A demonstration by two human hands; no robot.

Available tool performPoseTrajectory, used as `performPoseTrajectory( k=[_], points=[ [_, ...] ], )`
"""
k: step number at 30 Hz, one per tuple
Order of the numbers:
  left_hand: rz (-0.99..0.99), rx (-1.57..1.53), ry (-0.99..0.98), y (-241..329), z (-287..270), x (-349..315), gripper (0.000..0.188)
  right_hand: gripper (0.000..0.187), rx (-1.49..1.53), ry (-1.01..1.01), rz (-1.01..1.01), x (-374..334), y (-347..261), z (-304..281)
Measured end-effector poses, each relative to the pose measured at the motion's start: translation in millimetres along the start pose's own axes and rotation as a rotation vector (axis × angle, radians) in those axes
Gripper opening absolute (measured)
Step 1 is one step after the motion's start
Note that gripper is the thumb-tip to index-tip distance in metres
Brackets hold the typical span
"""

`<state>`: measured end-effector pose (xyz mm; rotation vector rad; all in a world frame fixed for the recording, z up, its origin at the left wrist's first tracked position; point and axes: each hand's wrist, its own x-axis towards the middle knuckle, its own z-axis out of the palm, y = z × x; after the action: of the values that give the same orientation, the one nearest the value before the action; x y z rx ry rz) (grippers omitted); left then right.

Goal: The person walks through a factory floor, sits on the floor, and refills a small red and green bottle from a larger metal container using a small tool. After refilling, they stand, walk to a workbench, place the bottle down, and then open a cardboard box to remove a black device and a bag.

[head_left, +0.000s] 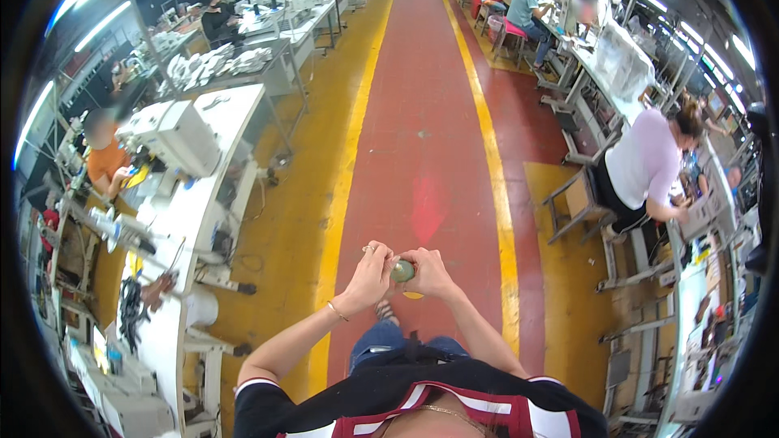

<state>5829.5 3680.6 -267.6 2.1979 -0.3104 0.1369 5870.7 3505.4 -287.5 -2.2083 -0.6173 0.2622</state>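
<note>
Head view: left hand (369,274) and right hand (428,270) met at chest height over the red aisle floor (422,154). Both pinched a small greenish round object (402,271) between their fingertips, seemingly bracing it from either side for fine fingerwork. Sewing tables (203,195) flanked the aisle.

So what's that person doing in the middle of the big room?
A person stands on the red aisle of a big sewing workshop, between two yellow floor lines. Both hands are up in front: the left hand and the right hand pinch a small round greenish thing between them. What it is cannot be told. Other people sit working at sewing tables along both sides.
</note>
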Motion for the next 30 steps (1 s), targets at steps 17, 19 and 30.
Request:
performPoseTrajectory(
  k=[17,19,30],
  points=[
    [-0.190,-0.738,-0.538,-220,-61,665,0.067,0.084,0.917,-0.223,-0.063,623,185,-271],
    [-0.272,-0.599,-0.151,-246,-66,729,0.046,0.085,0.709,-0.006,-0.074,699,199,-296],
    [-0.321,0.426,0.509,-436,-102,1134,0.056,0.019,0.477,0.710,0.064,1135,290,-350]
  ],
)
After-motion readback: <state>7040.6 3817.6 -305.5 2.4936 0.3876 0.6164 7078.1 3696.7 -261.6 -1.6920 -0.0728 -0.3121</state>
